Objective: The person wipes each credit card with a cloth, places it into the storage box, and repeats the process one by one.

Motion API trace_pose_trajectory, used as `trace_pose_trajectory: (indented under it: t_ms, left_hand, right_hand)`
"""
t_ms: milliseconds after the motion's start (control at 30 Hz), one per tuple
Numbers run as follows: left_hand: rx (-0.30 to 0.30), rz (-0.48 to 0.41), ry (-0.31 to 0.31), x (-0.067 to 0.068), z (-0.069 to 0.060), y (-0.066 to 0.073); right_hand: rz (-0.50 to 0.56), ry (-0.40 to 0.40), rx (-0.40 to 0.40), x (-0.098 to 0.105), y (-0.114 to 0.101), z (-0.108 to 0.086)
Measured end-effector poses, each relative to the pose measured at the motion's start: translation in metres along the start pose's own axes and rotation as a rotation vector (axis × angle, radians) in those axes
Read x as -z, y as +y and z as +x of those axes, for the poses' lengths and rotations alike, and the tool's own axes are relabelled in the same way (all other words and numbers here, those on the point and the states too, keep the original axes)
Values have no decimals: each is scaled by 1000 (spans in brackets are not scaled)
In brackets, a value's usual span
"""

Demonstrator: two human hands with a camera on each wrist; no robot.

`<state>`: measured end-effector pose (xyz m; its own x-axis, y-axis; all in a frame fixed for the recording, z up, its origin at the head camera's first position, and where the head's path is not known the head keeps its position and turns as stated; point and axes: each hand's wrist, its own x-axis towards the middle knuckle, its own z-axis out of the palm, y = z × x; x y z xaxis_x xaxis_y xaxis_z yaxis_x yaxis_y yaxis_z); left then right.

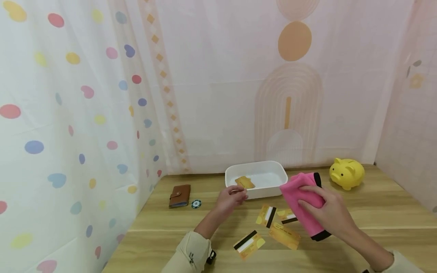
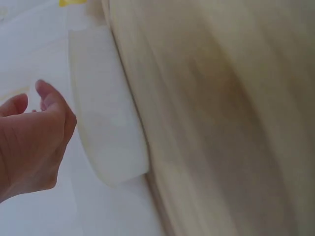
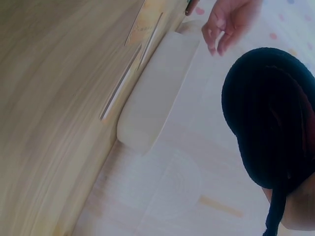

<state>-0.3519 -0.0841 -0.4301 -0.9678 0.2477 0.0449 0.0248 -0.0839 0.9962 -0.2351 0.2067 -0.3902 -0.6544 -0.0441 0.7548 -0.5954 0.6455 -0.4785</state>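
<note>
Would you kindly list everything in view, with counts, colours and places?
Tub: one, white, back middle of table
Card in tub: at least one, gold, left end
Loose cards: four, yellow-orange, on table, near side of tub
Cloth: one, pink, black-edged, in right hand
Wallet: one, brown, table's left
Chip: one, dark and white, beside wallet
Piggy bank: one, yellow, table's back right
Table: one, wood-brown, under tub
Curtains: at least two, pale, patterned, left and behind
Sleeves: two, cream, on forearms
Left hand: one, bare, by tub's near rim
Right hand: one, bare, gripping cloth
</note>
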Motion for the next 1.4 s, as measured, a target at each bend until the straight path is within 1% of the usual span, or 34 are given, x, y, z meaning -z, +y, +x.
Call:
trace_pose_trajectory:
  t_ms: [100, 200, 267, 400, 467, 600, 800, 900, 967, 1033, 1100, 1200, 1333, 1400]
  left_hand:
    - [-7, 74, -64, -4, -4, 4]
    - [-10, 126, -105, -8, -8, 7]
    - [-15, 192, -120, -9, -11, 10]
    - [-27, 358, -161, -11, -18, 11]
    - [-36, 420, -194, -9, -23, 11]
    - [-68, 507, -254, -5, -34, 8]
    - [-116, 629, -282, 4, -50, 5]
    - [-104, 662, -292, 6, -61, 6]
    - [-75, 690, -294, 8, -68, 5]
    - [-25, 714, -290, 8, -73, 5]
    - [6, 750, -294, 9, -75, 3]
    - [44, 796, -331, 9, -77, 4]
    - [50, 871, -386, 9, -78, 5]
    - [48, 900, -401, 9, -78, 4]
  right_hand:
    - [-2, -3, -8, 0, 0, 0]
    - [-3, -9, -24, 1, -1, -1]
    - [-2, -13, -31, 1, -1, -2]
    - [0, -11, -32, 1, 0, -4]
    - [-3, -12, -27, 0, 0, -4]
    - [-15, -15, -26, 0, 1, -3]
    - [-1, -29, -40, 0, 1, -3]
    - [6, -32, -45, 0, 1, -3]
    - [10, -35, -49, 0, 1, -3]
    - [14, -37, -46, 0, 2, -4]
    - [15, -34, -39, 0, 3, -4]
    - [15, -29, -34, 1, 3, -4]
    - [16, -33, -40, 1, 3, -3]
    - [17, -37, -44, 2, 3, -3]
